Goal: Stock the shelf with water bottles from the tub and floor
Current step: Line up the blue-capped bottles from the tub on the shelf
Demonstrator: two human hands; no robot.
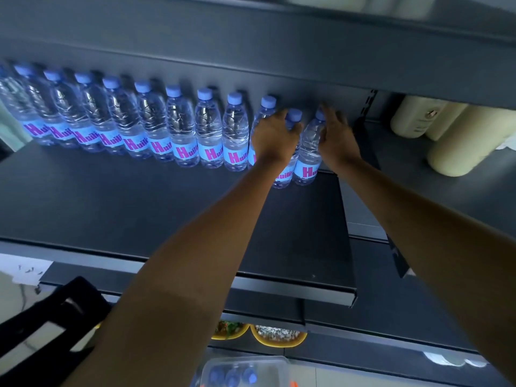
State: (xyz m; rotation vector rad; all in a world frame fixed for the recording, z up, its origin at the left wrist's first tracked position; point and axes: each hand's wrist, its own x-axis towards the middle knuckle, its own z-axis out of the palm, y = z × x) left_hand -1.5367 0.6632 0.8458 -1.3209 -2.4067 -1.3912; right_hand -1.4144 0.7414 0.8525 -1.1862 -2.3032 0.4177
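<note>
A row of several clear water bottles (181, 135) with blue caps and blue-pink labels stands along the back of a dark grey shelf (139, 208). At the row's right end, my left hand (275, 136) grips one bottle (284, 174) by its neck and shoulder. Beside it my right hand (336, 135) wraps around the last bottle (308, 160) from the right side. Both bottles stand upright on the shelf. Below, a clear plastic tub (245, 361) holds more blue-capped bottles (233, 377).
Cream-coloured containers (446, 141) lie on the neighbouring shelf section to the right. An upper shelf (279, 37) overhangs the row. Yellow bowls (277, 335) of food sit on a lower shelf. A dark chair-like frame (47, 325) stands at the lower left.
</note>
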